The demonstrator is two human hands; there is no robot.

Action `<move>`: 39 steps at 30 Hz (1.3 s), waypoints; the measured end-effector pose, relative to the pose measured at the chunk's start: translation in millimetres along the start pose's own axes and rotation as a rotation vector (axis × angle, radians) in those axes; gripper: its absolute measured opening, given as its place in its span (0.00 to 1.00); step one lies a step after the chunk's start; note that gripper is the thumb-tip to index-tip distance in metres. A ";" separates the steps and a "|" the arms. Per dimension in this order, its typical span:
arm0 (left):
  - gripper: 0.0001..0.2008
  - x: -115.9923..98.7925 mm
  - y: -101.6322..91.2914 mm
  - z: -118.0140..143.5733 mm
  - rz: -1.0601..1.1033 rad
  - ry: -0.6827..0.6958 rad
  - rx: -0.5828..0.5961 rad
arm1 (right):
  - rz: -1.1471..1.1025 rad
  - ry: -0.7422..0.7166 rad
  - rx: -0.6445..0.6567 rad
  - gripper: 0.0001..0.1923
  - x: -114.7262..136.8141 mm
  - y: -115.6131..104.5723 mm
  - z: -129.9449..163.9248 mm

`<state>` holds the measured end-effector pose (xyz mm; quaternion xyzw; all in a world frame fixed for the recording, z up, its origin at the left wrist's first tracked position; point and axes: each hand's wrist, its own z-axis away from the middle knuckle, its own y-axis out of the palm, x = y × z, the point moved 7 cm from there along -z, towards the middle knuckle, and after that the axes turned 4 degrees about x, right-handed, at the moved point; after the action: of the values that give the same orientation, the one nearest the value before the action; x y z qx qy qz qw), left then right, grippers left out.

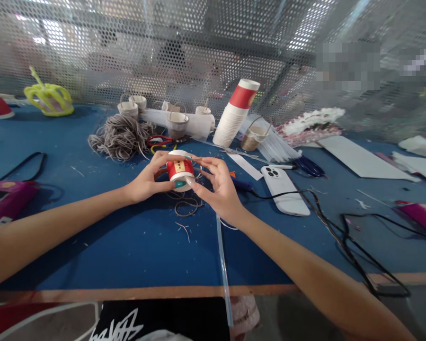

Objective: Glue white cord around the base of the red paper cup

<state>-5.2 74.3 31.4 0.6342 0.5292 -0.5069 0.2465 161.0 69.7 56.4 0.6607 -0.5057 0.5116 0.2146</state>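
Note:
Both my hands hold one small red and white paper cup (179,170) just above the blue table (128,246). My left hand (146,181) grips its left side, thumb over the rim. On the cup's right side rest the fingertips of my right hand (218,187). Short bits of grey string (186,206) lie on the table right under the cup. A clear glue stick (223,265) lies below my right wrist.
A tangle of grey string (120,137), red scissors (159,140) and several string-wrapped cups (177,124) sit behind. A stack of paper cups (236,113) leans at centre back. A white phone (284,189), black cables (341,227) and pink glue guns (7,199) lie around. A perforated metal screen closes the back.

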 end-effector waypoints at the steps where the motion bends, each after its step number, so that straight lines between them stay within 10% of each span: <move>1: 0.27 0.4 -0.1 0.0 -0.006 0.003 0.000 | 0.004 0.002 -0.001 0.25 0.3 0.1 0.2; 39: 0.30 -18.0 2.5 3.3 -0.456 0.145 -0.019 | -0.034 0.107 0.032 0.27 -12.4 6.3 5.4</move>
<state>-2.8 63.1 45.9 0.5305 0.6798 -0.4978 0.0928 158.3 68.4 41.8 0.6442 -0.4740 0.5504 0.2395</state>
